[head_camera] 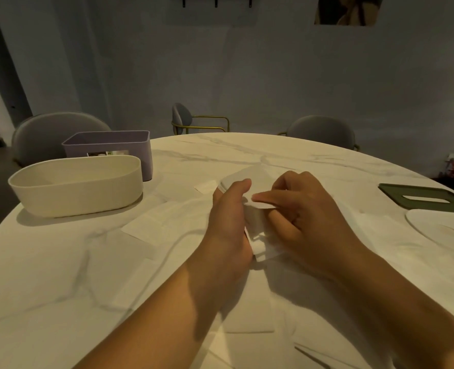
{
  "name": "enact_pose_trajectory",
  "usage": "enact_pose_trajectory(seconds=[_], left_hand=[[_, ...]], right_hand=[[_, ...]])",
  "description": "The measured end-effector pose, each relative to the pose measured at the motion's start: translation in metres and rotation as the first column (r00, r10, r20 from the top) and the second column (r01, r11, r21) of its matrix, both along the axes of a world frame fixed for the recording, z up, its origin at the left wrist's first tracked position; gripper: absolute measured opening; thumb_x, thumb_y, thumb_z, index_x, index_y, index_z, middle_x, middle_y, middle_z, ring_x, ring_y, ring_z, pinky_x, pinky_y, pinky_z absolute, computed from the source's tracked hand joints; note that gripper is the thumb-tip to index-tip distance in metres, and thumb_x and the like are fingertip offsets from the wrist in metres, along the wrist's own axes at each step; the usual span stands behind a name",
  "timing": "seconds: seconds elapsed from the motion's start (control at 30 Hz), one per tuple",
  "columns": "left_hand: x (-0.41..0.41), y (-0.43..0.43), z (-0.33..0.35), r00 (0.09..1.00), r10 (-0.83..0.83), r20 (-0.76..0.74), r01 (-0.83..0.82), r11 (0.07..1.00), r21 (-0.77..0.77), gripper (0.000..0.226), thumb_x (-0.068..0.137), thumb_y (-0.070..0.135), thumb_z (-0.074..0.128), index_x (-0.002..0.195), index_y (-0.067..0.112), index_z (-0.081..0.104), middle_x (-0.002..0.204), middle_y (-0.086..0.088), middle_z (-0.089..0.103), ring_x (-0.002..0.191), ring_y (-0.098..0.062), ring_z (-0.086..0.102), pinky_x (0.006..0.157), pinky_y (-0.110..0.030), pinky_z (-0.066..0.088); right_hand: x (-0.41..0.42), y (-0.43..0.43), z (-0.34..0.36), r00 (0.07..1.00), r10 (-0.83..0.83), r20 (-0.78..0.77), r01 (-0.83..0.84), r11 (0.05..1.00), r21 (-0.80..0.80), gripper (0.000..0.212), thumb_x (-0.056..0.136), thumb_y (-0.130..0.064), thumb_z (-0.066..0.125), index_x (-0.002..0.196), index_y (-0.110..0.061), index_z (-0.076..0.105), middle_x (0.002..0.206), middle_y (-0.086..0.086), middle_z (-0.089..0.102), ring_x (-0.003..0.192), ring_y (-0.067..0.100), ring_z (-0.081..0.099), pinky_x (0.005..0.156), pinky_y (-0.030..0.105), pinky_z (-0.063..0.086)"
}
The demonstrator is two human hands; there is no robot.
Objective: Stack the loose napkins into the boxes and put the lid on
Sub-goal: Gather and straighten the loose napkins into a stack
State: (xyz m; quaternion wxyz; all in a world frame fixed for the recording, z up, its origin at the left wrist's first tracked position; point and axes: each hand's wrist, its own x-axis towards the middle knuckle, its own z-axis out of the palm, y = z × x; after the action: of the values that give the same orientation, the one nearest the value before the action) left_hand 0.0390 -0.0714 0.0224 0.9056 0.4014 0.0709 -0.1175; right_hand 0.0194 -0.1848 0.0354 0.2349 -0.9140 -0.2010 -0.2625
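Observation:
A small stack of white napkins (pixel 255 222) stands on edge between my hands at the middle of the table. My left hand (pixel 229 222) grips the stack from its left side, thumb over the top. My right hand (pixel 300 209) holds the right side, its forefinger and thumb pinching the top napkin's edge. Several loose napkins (pixel 151 230) lie flat on the table around my arms. An open cream oval box (pixel 76 190) sits at the left, with a purple rectangular box (pixel 108 147) behind it. A dark green lid (pixel 428 198) with a slot and a white oval lid (pixel 441 230) lie at the right.
The round white marble table (pixel 247 150) carries everything. Grey chairs (pixel 321 131) stand beyond its far edge. The table's left edge curves close to the cream box.

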Motion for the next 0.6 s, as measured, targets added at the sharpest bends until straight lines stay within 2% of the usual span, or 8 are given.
enact_pose_trajectory(seconds=[0.1,0.17,0.23,0.3,0.37,0.43,0.5,0.6], left_hand=[[0.005,0.001,-0.005,0.996,0.090,-0.023,-0.090,0.996,-0.009,0.070,0.062,0.029,0.067,0.129,0.018,0.049,0.121,-0.020,0.062,0.104,-0.042,0.063,0.091,-0.060,0.047],[0.006,0.002,-0.005,0.984,0.179,-0.026,-0.179,0.984,-0.010,0.049,0.078,0.020,0.060,0.126,0.018,0.050,0.118,-0.020,0.062,0.101,-0.042,0.064,0.088,-0.059,0.050],[0.006,0.003,-0.003,0.967,0.255,-0.007,-0.255,0.967,-0.028,0.038,0.089,0.017,0.054,0.126,0.016,0.052,0.116,-0.018,0.064,0.099,-0.038,0.065,0.086,-0.055,0.053],[0.001,0.005,0.004,0.958,0.287,0.023,-0.285,0.957,-0.045,0.035,0.094,0.019,0.052,0.129,0.018,0.051,0.114,-0.013,0.066,0.098,-0.034,0.064,0.084,-0.051,0.054],[-0.003,0.006,0.009,0.958,0.283,0.048,-0.282,0.959,-0.023,0.034,0.096,0.023,0.051,0.130,0.023,0.049,0.112,-0.008,0.065,0.098,-0.031,0.062,0.078,-0.045,0.054],[-0.007,0.008,0.012,0.963,0.259,0.072,-0.256,0.965,-0.049,0.036,0.097,0.025,0.050,0.132,0.025,0.047,0.114,-0.007,0.064,0.101,-0.031,0.060,0.080,-0.046,0.053],[-0.009,0.007,0.014,0.965,0.248,0.086,-0.239,0.966,-0.095,0.037,0.096,0.023,0.050,0.132,0.024,0.047,0.115,-0.009,0.062,0.103,-0.033,0.059,0.085,-0.051,0.051],[-0.008,0.006,0.013,0.943,0.296,0.153,-0.285,0.955,-0.087,0.044,0.089,0.011,0.056,0.130,0.024,0.049,0.113,-0.008,0.063,0.102,-0.032,0.060,0.086,-0.052,0.052]], right_hand=[[-0.002,0.000,-0.001,0.993,0.110,-0.032,-0.107,0.992,0.062,0.035,0.082,-0.040,0.045,0.109,-0.039,0.067,0.103,-0.022,0.045,0.099,0.005,0.043,0.087,0.022,0.038],[-0.002,0.001,-0.003,0.983,0.176,-0.060,-0.163,0.970,0.178,0.031,0.079,-0.046,0.050,0.108,-0.053,0.051,0.117,-0.026,0.043,0.112,0.000,0.040,0.096,0.021,0.034],[-0.003,0.004,-0.001,0.975,0.167,-0.149,-0.096,0.914,0.395,0.045,0.075,-0.060,0.054,0.117,-0.056,0.038,0.131,-0.022,0.041,0.117,0.000,0.039,0.099,0.023,0.033],[-0.002,0.008,0.004,0.948,0.145,-0.282,0.066,0.779,0.623,0.073,0.068,-0.067,0.060,0.132,-0.047,0.032,0.135,-0.016,0.042,0.115,0.006,0.041,0.098,0.031,0.037],[0.001,0.008,0.010,0.880,0.227,-0.417,0.193,0.632,0.751,0.085,0.063,-0.059,0.061,0.139,-0.039,0.029,0.128,-0.011,0.049,0.111,0.015,0.048,0.098,0.042,0.042],[0.001,0.007,0.011,0.793,0.368,-0.486,0.256,0.524,0.813,0.086,0.062,-0.050,0.071,0.138,-0.033,0.034,0.121,-0.006,0.055,0.106,0.023,0.059,0.089,0.043,0.052],[0.001,0.006,0.008,0.751,0.452,-0.482,0.255,0.474,0.843,0.073,0.068,-0.036,0.077,0.132,-0.029,0.043,0.118,0.002,0.060,0.097,0.028,0.065,0.071,0.040,0.059],[0.004,-0.001,0.004,0.779,0.465,-0.421,0.245,0.393,0.886,0.050,0.078,-0.019,0.073,0.124,-0.026,0.053,0.110,0.005,0.064,0.093,0.029,0.065,0.065,0.039,0.060]])
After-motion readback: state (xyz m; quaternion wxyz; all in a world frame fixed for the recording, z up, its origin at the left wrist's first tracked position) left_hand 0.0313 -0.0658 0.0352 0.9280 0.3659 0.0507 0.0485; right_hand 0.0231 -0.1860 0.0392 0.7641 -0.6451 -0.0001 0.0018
